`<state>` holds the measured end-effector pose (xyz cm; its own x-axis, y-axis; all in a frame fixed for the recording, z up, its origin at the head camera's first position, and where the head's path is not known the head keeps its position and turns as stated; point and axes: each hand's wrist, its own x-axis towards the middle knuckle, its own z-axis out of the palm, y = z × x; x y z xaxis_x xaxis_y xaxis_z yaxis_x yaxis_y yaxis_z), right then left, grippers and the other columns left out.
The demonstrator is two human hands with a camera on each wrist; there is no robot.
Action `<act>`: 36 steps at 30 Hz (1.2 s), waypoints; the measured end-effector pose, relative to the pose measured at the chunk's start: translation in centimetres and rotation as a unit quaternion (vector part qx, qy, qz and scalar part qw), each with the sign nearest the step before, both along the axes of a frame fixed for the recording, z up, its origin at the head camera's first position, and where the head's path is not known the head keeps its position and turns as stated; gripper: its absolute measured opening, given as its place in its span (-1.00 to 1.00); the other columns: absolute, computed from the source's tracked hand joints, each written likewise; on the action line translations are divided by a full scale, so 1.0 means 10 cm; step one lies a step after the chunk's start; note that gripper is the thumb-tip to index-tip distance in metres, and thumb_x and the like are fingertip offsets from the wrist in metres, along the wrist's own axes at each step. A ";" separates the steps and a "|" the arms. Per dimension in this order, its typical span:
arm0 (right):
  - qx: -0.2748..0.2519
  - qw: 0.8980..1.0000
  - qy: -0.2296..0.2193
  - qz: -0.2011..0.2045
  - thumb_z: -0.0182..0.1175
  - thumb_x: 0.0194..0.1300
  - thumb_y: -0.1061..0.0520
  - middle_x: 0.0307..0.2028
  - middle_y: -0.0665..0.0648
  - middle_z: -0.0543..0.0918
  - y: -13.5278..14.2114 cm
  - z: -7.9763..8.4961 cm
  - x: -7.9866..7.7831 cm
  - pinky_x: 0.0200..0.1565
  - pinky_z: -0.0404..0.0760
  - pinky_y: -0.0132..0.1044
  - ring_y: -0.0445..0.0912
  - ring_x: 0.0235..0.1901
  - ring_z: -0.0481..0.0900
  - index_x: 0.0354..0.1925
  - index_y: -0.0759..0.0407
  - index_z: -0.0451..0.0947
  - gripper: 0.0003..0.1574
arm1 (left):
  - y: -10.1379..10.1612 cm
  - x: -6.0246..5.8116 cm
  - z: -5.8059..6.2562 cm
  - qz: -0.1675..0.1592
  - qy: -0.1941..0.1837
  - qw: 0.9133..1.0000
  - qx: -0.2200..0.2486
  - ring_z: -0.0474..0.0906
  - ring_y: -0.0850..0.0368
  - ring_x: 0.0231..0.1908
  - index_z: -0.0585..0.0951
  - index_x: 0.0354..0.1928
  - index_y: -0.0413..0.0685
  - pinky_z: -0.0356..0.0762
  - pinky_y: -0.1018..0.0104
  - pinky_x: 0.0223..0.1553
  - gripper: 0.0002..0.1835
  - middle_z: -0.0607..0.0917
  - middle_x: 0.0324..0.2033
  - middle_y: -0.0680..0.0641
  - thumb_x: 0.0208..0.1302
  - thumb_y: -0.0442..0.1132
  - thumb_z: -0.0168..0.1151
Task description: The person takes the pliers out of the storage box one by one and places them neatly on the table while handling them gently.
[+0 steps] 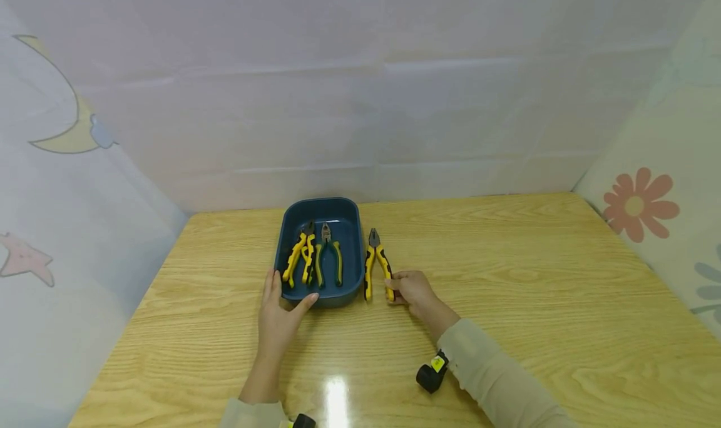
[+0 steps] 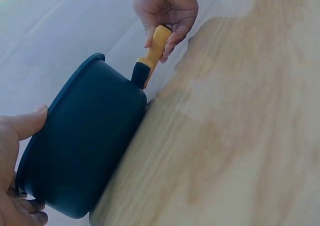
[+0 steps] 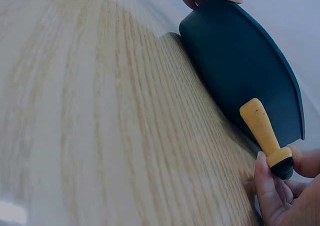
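Note:
In the head view my left hand (image 1: 278, 321) grips the near left corner of a dark blue bin (image 1: 335, 301), thumb at its front rim and fingers along its left side. Inside lie yellow-and-black pliers (image 1: 308, 262), overlapping so that I cannot tell how many pairs, and pliers with green handles (image 1: 338, 266). Just right of the bin, my right hand (image 1: 415, 292) pinches the right handle of another pair of yellow-and-black pliers (image 1: 385, 264), its handles spread and its head pointing away. The right wrist view shows thumb and fingers around that handle's end (image 3: 262, 128).
A wood-grain table (image 1: 507, 259) extends widely to the right of the bin. Behind it rises a pale cloth wall (image 1: 394, 115), with printed side cloths left and right. The bin stands close to the table's back edge.

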<state>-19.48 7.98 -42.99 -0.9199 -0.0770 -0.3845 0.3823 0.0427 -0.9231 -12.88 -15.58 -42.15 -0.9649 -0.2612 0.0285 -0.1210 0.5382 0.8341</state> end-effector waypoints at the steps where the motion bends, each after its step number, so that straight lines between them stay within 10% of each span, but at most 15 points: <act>1: 0.000 1.000 -0.001 -0.001 0.04 0.16 0.35 -0.47 0.25 0.49 0.00 0.00 0.00 -0.50 0.55 -0.29 -0.14 -0.65 0.44 -0.13 0.57 0.39 -0.68 | 0.00 0.00 0.00 0.000 0.000 1.000 0.000 -0.22 -0.04 0.26 -0.06 0.31 -0.16 -0.09 -0.03 0.16 0.06 -0.13 0.30 -0.04 -0.13 0.18 0.25; 36: 0.046 0.999 0.012 0.004 0.10 0.10 0.36 -0.49 0.17 0.48 -0.06 -0.02 0.00 -0.52 0.56 -0.32 -0.17 -0.63 0.41 -0.17 0.54 0.43 -0.70 | 0.02 0.01 0.02 0.000 -0.001 1.000 -0.005 -0.20 -0.06 0.25 -0.07 0.31 -0.16 -0.08 -0.03 0.16 0.03 -0.13 0.30 -0.05 -0.09 0.15 0.25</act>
